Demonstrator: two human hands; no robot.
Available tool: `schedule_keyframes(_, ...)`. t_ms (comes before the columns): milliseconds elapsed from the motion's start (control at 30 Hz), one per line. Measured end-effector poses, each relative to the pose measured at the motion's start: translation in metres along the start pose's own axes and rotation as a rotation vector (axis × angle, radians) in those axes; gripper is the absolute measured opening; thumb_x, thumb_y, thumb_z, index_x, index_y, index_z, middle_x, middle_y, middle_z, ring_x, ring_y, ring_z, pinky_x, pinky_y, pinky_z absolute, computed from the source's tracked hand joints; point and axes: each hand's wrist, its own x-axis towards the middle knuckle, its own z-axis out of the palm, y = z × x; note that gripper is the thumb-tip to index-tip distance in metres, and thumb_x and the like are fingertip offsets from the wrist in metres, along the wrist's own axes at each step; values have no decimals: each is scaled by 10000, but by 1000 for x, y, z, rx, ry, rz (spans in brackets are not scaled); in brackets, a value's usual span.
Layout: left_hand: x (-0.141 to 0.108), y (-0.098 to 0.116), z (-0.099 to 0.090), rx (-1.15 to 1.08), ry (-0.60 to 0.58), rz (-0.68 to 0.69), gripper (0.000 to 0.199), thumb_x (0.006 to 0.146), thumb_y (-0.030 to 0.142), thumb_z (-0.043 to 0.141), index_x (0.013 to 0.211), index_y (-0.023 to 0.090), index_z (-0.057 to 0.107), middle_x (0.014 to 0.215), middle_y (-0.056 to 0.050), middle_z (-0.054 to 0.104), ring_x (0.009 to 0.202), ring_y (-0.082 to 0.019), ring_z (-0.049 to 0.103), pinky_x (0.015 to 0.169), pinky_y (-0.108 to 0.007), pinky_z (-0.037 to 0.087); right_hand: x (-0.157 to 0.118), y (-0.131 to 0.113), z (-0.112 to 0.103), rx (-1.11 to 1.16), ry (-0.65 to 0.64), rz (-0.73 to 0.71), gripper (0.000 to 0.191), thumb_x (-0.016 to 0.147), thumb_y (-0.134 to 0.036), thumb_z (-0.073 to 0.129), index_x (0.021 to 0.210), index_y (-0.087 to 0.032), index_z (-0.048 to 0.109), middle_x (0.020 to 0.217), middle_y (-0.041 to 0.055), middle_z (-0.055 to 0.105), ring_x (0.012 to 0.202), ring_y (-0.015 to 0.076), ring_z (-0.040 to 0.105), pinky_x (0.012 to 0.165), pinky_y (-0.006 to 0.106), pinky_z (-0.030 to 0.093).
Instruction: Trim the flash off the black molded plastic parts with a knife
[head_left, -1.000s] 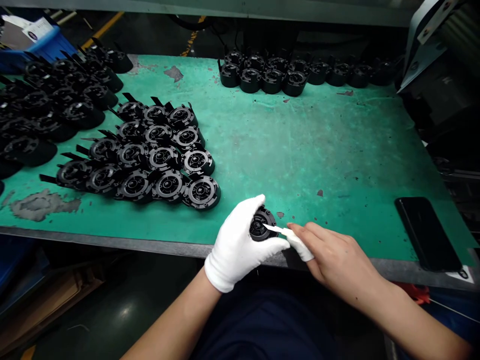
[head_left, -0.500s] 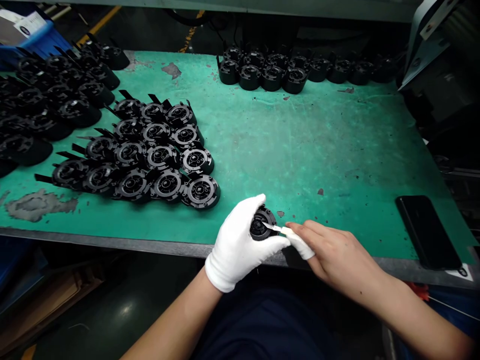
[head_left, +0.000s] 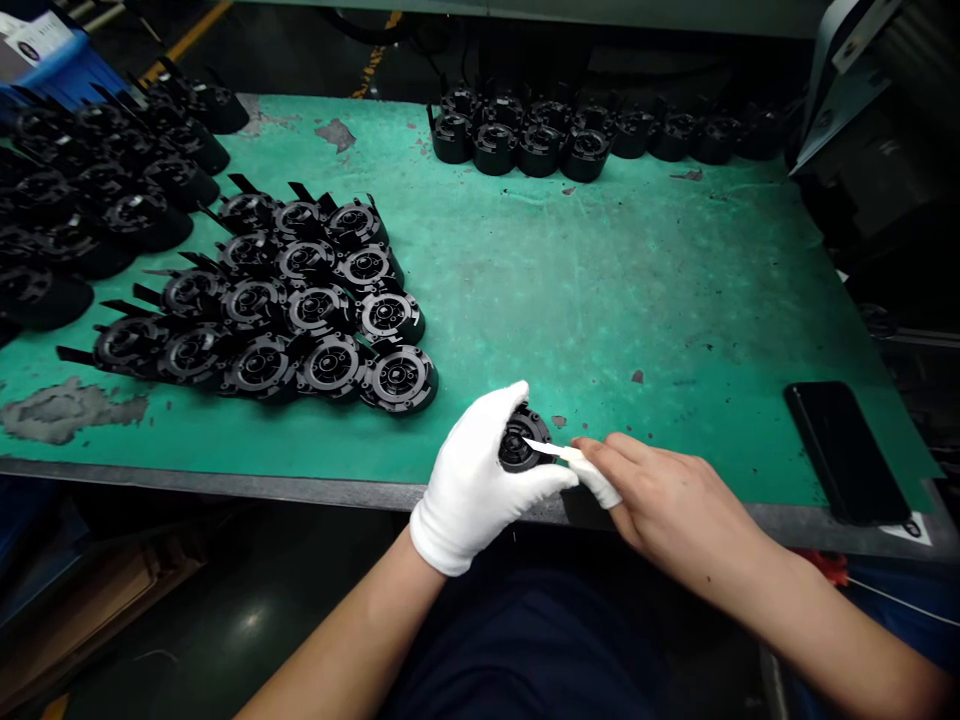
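Observation:
My left hand [head_left: 472, 480], in a white glove, is wrapped round a round black plastic housing [head_left: 517, 452] near the table's front edge. Its ringed face with ribs is turned up toward me. My right hand [head_left: 660, 490] is bare except for a white cover on the thumb. It pinches a small knife [head_left: 546, 450] with a pale blade, whose tip lies over the middle of the housing's face. Most of the knife's handle is hidden by my fingers. To the left, several similar black housings [head_left: 401, 378] stand in close rows.
More black housings stand at the far left [head_left: 150, 215] and along the back edge [head_left: 540, 145] of the green table [head_left: 585, 280]. A black phone [head_left: 847, 450] lies at the right front. A blue bin [head_left: 56, 75] is at the upper left.
The knife's blade has turned slightly, and its flat side now looks brighter. Both hands keep their hold. The whole view has shifted a little.

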Motion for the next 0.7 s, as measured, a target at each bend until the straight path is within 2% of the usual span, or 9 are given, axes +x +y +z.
schedule_keyframes(133, -1, -4, 2, -2, 33, 24, 917, 683, 583, 824, 1411, 171, 447, 1353, -143, 600, 1254, -287, 596, 1098, -439, 492, -2, -14, -1, -23, -4, 75, 518, 875, -86, 419, 1357, -198, 569, 1003, 57, 667, 758, 239, 676, 611, 353, 487)
schedule_keyframes(267, -4, -4, 7, 37, 85, 56, 920, 680, 599, 817, 1406, 160, 461, 1351, -154, 605, 1254, -292, 597, 1103, -443, 485, -7, -29, 6, -8, 23, 180, 613, 811, -21, 397, 1389, -150, 554, 1050, 95, 685, 756, 251, 685, 619, 367, 508)
schedule_keyframes(367, -5, -2, 9, 62, 107, 68, 911, 686, 594, 817, 1395, 135, 474, 1338, -163, 614, 1249, -289, 601, 1110, -433, 477, -12, -29, 12, 66, 76, 178, 595, 841, -37, 398, 1410, -140, 536, 1067, 111, 690, 820, 269, 691, 675, 387, 533)
schedule_keyframes(433, -1, -2, 7, 62, 91, 75, 872, 710, 579, 807, 1383, 126, 487, 1335, -161, 617, 1249, -286, 602, 1115, -425, 473, -17, -21, 12, 168, 134, 142, 517, 902, -90, 405, 1393, -163, 551, 1080, 106, 692, 899, 264, 689, 753, 381, 538)
schedule_keyframes(500, 8, -4, 0, 42, -6, 96, 840, 729, 552, 802, 1390, 143, 485, 1341, -140, 619, 1252, -277, 602, 1120, -414, 470, -20, -10, 9, 282, 206, 113, 423, 966, -174, 412, 1354, -197, 577, 1113, 94, 692, 959, 240, 681, 810, 352, 529)
schedule_keyframes(567, 20, -7, -13, -6, -211, 151, 886, 714, 525, 822, 1435, 181, 437, 1360, -106, 616, 1272, -265, 591, 1132, -400, 462, -20, 2, 4, 364, 245, 82, 364, 997, -230, 414, 1307, -225, 604, 1137, 75, 694, 986, 214, 673, 828, 320, 516)
schedule_keyframes(633, 30, -9, -28, -56, -390, 210, 993, 686, 520, 844, 1493, 215, 351, 1459, -99, 537, 1354, -269, 519, 1168, -404, 424, -15, 11, -1, 400, 216, 32, 339, 1000, -241, 419, 1270, -246, 624, 1129, 56, 701, 988, 199, 671, 829, 304, 507)
schedule_keyframes(700, 30, -8, -40, -85, -415, 225, 1113, 645, 566, 853, 1531, 223, 273, 1583, -118, 368, 1458, -302, 375, 1220, -444, 343, -7, 15, -4, 396, 151, -32, 329, 1000, -251, 428, 1256, -256, 635, 1093, 45, 710, 962, 198, 672, 820, 309, 500)
